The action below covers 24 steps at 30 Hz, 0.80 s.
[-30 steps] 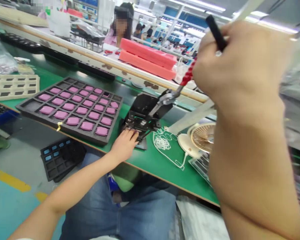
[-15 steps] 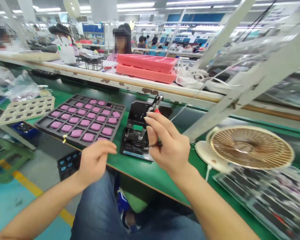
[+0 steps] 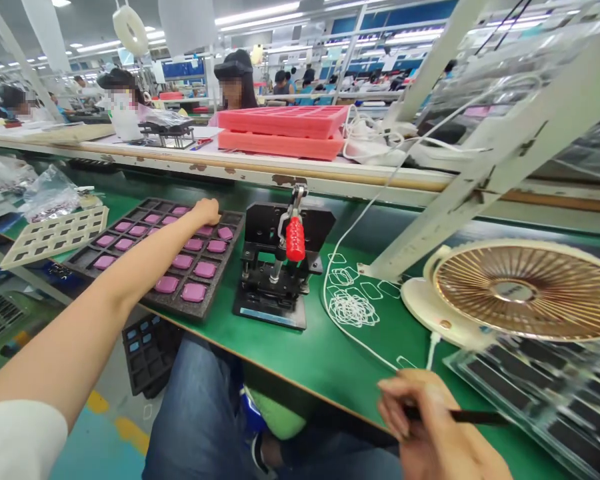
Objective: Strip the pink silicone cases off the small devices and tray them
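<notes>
My left hand [image 3: 207, 212] stretches out over a dark foam tray [image 3: 233, 248] and rests at its far side, fingers hidden from view. Rows of pink pads [image 3: 194, 292] lie in the tray's pockets, and my forearm covers several of them. My right hand [image 3: 420, 420] is low at the near right, over the green bench [image 3: 325, 347], gripping a slim black pen-like tool [image 3: 473, 417]. A small black toggle press [image 3: 275, 280] with a red handle [image 3: 295, 239] stands between my hands, touched by neither.
A round fan [image 3: 505, 290] and a clear case with dark strips [image 3: 525, 393] occupy the right. White cord and loose white outlines [image 3: 353, 307] lie beside the press. Pink foam trays [image 3: 283, 133] sit on the far shelf, with a co-worker [image 3: 235, 90] behind them.
My left hand has reached forward across the tray. My right hand has left the press and dropped to the near right with the black tool. The press handle now stands upright.
</notes>
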Available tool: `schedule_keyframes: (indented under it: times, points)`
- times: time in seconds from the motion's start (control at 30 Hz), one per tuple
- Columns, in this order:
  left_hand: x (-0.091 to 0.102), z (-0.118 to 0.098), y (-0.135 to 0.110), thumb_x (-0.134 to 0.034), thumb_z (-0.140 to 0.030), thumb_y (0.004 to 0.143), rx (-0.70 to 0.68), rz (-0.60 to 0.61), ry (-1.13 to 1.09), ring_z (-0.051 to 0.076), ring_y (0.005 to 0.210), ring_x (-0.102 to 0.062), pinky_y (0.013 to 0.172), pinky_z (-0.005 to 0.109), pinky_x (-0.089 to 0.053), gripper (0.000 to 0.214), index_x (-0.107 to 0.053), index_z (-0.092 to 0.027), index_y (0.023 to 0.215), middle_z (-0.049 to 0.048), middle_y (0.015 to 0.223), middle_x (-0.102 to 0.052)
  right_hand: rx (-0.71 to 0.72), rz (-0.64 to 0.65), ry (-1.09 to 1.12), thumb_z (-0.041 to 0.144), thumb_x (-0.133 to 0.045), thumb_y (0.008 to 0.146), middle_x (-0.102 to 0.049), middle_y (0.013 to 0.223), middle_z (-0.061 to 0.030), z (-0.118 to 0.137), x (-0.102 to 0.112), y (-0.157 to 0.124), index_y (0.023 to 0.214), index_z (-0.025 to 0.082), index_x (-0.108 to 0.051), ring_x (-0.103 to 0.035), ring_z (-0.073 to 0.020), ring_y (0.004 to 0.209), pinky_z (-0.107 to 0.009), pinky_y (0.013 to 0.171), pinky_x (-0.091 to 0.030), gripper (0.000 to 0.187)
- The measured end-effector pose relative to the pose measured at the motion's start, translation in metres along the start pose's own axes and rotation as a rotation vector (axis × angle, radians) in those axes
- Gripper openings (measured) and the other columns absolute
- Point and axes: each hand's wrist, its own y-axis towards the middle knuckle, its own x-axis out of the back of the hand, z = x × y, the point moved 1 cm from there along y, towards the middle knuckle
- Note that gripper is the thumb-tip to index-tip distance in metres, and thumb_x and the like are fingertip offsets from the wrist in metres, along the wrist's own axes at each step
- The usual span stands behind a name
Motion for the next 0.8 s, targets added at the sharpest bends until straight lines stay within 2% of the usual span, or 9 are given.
schedule_keyframes:
  times: [0.1, 0.17, 0.27, 0.4, 0.5, 0.57, 0.63, 0.73, 0.8]
  points:
    - [0.004, 0.006, 0.002, -0.072, -0.038, 0.101, 0.04, 0.022, -0.119, 0.03, 0.12, -0.068, 0.099, 0.052, -0.06, 0.042, -0.065, -0.017, 0.137, 0.0133, 0.14, -0.065, -0.044, -0.218, 0.095, 0.063, -0.06, 0.101, -0.067, 0.105, -0.0097, -0.025, 0.021, -0.002, 0.081, 0.024, -0.078, -0.065, -0.0254, 0.093, -0.038, 0.075, -0.057, 0.047]
    - [0.014, 0.012, -0.005, -0.071, -0.038, 0.101, 0.063, 0.022, -0.238, 0.029, 0.117, -0.069, 0.097, 0.051, -0.061, 0.041, -0.066, -0.018, 0.135, 0.0123, 0.138, -0.067, -0.134, -0.274, 0.069, 0.073, -0.054, 0.1, -0.07, 0.094, -0.011, -0.041, 0.03, 0.003, 0.08, 0.023, -0.078, -0.065, -0.0254, 0.084, -0.037, 0.064, -0.056, 0.059]
    - [0.035, 0.02, -0.026, -0.071, -0.038, 0.102, 0.08, 0.005, -0.461, 0.027, 0.112, -0.071, 0.093, 0.048, -0.063, 0.039, -0.066, -0.018, 0.134, 0.0114, 0.134, -0.068, -0.377, -0.148, 0.15, 0.084, -0.055, 0.092, -0.06, 0.061, -0.0059, -0.057, 0.031, 0.012, 0.083, 0.02, -0.079, -0.051, -0.0175, 0.049, -0.031, 0.042, -0.042, 0.069]
    - [0.063, 0.031, -0.078, -0.066, -0.021, 0.101, 0.044, 0.02, -0.761, 0.024, 0.107, -0.073, 0.095, 0.045, -0.064, 0.021, -0.071, -0.013, 0.121, 0.012, 0.12, -0.074, -0.532, 0.039, 0.358, 0.082, -0.075, 0.079, -0.068, 0.067, -0.009, -0.059, 0.024, 0.016, 0.093, 0.02, -0.078, -0.059, -0.0195, 0.051, -0.03, 0.041, -0.047, 0.064]
    - [0.071, 0.036, -0.144, -0.064, -0.013, 0.097, 0.024, 0.099, -0.91, 0.026, 0.105, -0.075, 0.1, 0.044, -0.063, 0.015, -0.076, -0.011, 0.107, 0.015, 0.112, -0.077, -0.546, 0.151, 0.46, 0.062, -0.088, 0.079, -0.063, 0.065, -0.004, -0.052, 0.016, 0.01, 0.094, 0.022, -0.077, -0.056, -0.0154, 0.05, -0.026, 0.042, -0.046, 0.044]
    - [0.064, 0.033, -0.198, -0.066, -0.023, 0.099, 0.028, 0.18, -0.976, 0.029, 0.102, -0.077, 0.092, 0.043, -0.066, 0.018, -0.078, -0.014, 0.109, 0.0159, 0.115, -0.077, -0.513, 0.206, 0.53, 0.045, -0.093, 0.079, -0.06, 0.068, -0.0007, -0.047, 0.006, 0.003, 0.088, 0.022, -0.074, -0.053, -0.0118, 0.052, -0.022, 0.043, -0.045, 0.031]
    - [0.044, 0.025, -0.254, -0.075, -0.031, 0.096, 0.073, 0.357, -1.133, 0.03, 0.098, -0.079, 0.081, 0.041, -0.067, 0.025, -0.078, -0.02, 0.118, 0.016, 0.12, -0.078, -0.473, 0.247, 0.599, 0.035, -0.091, 0.081, -0.057, 0.072, 0.0011, -0.044, -0.007, -0.005, 0.084, 0.023, -0.071, -0.051, -0.0098, 0.054, -0.02, 0.043, -0.043, 0.024]
    - [-0.006, 0.006, -0.326, -0.083, -0.038, 0.091, 0.216, 0.692, -1.281, 0.031, 0.097, -0.081, 0.08, 0.041, -0.066, 0.03, -0.076, -0.023, 0.116, 0.0164, 0.12, -0.079, -0.439, 0.308, 0.637, 0.036, -0.082, 0.091, -0.056, 0.069, 0.002, -0.044, -0.026, -0.019, 0.09, 0.025, -0.074, -0.052, -0.0112, 0.053, -0.02, 0.043, -0.043, 0.014]
    - [-0.041, -0.006, -0.358, -0.085, -0.041, 0.09, 0.295, 0.838, -1.329, 0.03, 0.095, -0.081, 0.081, 0.04, -0.066, 0.038, -0.073, -0.022, 0.121, 0.0165, 0.118, -0.08, -0.331, 0.307, 0.599, 0.039, -0.078, 0.096, -0.062, 0.072, -0.0002, -0.045, -0.033, -0.028, 0.099, 0.027, -0.079, -0.059, -0.0142, 0.056, -0.026, 0.047, -0.051, 0.013]
